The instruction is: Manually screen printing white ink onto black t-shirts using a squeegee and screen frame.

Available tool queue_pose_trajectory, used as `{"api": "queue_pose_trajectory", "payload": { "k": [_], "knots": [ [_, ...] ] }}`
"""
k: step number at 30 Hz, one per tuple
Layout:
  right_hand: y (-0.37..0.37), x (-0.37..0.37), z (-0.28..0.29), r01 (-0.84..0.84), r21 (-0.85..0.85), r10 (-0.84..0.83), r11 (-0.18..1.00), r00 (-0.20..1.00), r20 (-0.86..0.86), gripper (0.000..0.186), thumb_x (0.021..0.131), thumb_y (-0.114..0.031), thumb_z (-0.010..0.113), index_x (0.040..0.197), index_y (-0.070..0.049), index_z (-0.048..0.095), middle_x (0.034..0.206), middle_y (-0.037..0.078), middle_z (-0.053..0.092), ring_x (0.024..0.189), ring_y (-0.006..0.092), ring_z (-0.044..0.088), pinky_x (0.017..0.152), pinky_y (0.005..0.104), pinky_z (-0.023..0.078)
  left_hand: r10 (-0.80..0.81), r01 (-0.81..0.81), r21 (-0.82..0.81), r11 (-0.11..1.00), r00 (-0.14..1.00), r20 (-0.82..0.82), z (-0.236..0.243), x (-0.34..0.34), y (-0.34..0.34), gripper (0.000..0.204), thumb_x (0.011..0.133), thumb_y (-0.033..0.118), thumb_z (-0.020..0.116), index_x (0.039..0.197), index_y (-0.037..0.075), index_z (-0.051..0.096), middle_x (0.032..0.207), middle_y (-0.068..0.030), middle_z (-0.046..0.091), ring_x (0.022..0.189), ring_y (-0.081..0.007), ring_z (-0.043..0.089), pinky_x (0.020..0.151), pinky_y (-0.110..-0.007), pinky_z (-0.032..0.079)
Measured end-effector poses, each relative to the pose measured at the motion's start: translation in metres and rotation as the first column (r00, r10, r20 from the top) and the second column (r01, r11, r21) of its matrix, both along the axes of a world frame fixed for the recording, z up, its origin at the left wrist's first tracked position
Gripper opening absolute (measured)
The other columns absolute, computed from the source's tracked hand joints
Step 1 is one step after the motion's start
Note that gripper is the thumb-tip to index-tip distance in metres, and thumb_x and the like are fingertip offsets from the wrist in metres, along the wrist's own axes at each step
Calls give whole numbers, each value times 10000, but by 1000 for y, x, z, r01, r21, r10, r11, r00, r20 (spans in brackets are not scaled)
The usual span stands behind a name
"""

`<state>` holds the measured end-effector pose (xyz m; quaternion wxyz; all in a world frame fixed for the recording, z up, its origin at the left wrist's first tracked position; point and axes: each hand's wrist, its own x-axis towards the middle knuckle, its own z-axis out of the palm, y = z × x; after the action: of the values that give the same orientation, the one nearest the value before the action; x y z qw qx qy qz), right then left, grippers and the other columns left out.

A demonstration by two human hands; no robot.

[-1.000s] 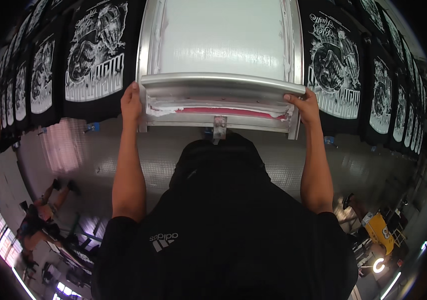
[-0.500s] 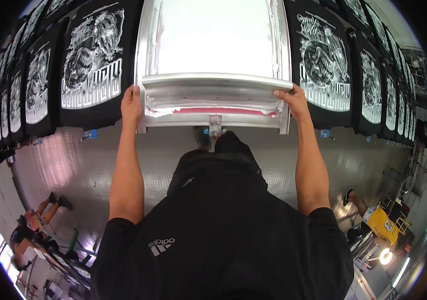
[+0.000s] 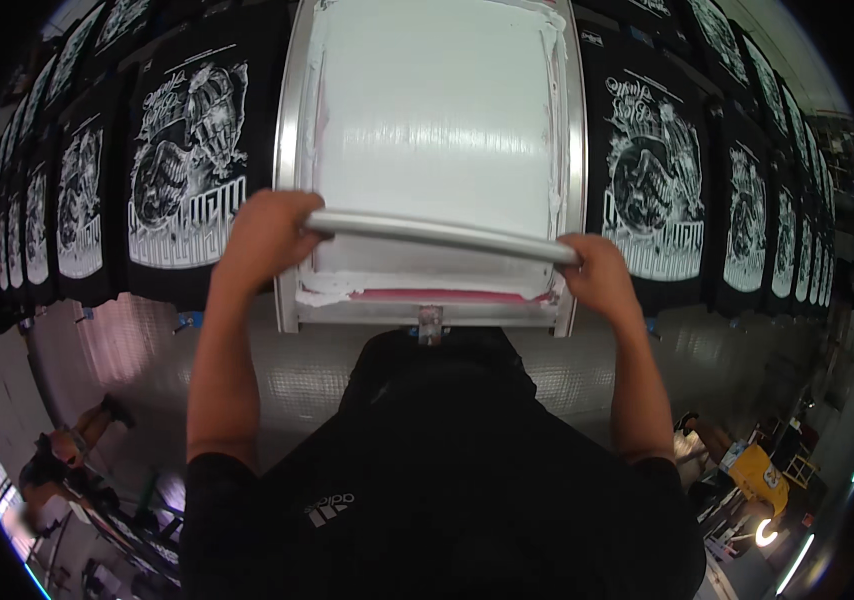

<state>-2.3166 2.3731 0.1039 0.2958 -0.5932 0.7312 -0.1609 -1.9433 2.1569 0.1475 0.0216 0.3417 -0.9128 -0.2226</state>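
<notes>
A metal-handled squeegee [image 3: 437, 233] spans the near part of a screen-printing frame [image 3: 570, 170]. My left hand [image 3: 269, 235] is closed round its left end, and my right hand [image 3: 599, 277] grips the right end. The bar slants, its left end farther from me than its right. White ink covers the mesh [image 3: 447, 120] beyond the bar, with thick smears along the inner edges. A pinkish-red strip [image 3: 447, 296] shows at the near end of the mesh. The squeegee's lower edge is hidden beneath its handle.
Printed black T-shirts lie on boards to the left [image 3: 187, 160] and right [image 3: 652, 180], with several more beyond. A metal clamp [image 3: 430, 325] sits at the frame's near edge. Behind me are a person at the lower left [image 3: 52, 465] and one in yellow [image 3: 759, 478] at the lower right.
The squeegee has gone from nearly level to slanting, and its broad face no longer shows. Both hands have shifted to a fuller grip on its ends. The frame appears lower in view.
</notes>
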Motion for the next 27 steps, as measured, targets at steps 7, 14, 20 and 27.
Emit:
{"api": "queue_pose_trajectory", "payload": {
  "k": [7,14,20,27],
  "knots": [
    [-200,-96,-9,-201,-340,91,919,946,-312,207,713,-105,652,906,-38,681,752,185,660,751,390,649,715,444,519,68,-79,-87,993,990,-121,-37,-75,-178,230,736,148,708,935,41,663,839,-169,652,824,-375,633,727,-431,501],
    [-304,-114,-86,-208,-347,-41,915,805,-592,226,812,-103,589,1035,-79,614,926,110,657,936,306,634,914,533,422,128,-159,-416,895,986,-102,-111,-114,-254,331,742,115,661,1058,41,598,1016,-166,637,999,-362,588,861,-446,471],
    [-200,-65,-81,-205,-120,98,971,805,-585,298,813,-53,581,1110,-72,567,1006,97,616,1013,286,603,979,581,354,81,-100,-384,918,995,-66,-103,-63,-150,420,692,80,688,1102,52,600,1091,-123,620,1021,-306,577,856,-426,446],
    [5,8,0,-186,-124,152,975,957,-246,375,670,4,638,1036,-61,585,958,119,629,958,320,590,1015,547,350,66,-62,-111,992,997,31,-29,31,46,368,617,83,773,954,68,627,955,-91,626,952,-297,587,818,-415,415]
  ]
}}
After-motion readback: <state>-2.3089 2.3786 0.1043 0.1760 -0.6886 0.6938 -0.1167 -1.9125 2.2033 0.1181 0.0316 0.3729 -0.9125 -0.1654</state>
